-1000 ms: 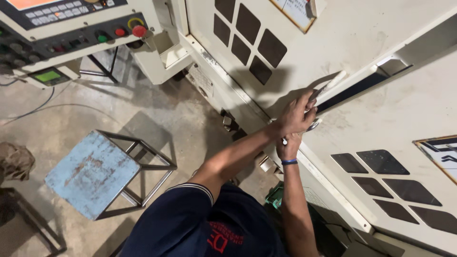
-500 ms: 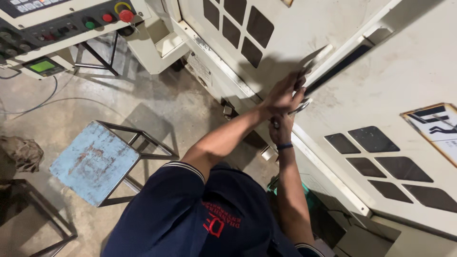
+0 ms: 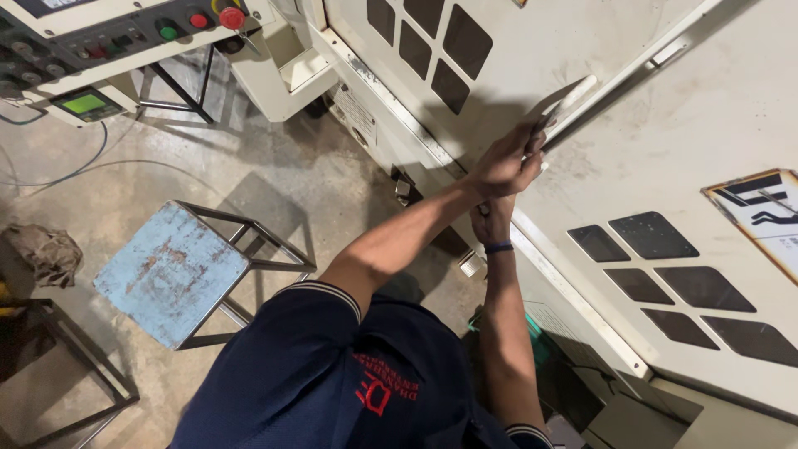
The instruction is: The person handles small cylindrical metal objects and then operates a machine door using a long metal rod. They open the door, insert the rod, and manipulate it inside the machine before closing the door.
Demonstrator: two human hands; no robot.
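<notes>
Pale metal bar handle, upper middle of the frame, clasped at its lower end by left hand, fingers curled shut round it. Right hand tucked directly beneath, closed as well, though whether on the bar's foot or on something small is hard to tell. Blue wristband on that wrist. Same two-handed clasp as half a second ago, arms stretched a little further; no clear shift of the cream metal machine door behind the handle. Further out: worn blue square-topped metal stool at lower left, grey control panel with red and green buttons at upper left, crumpled brown rag at the left edge.
</notes>
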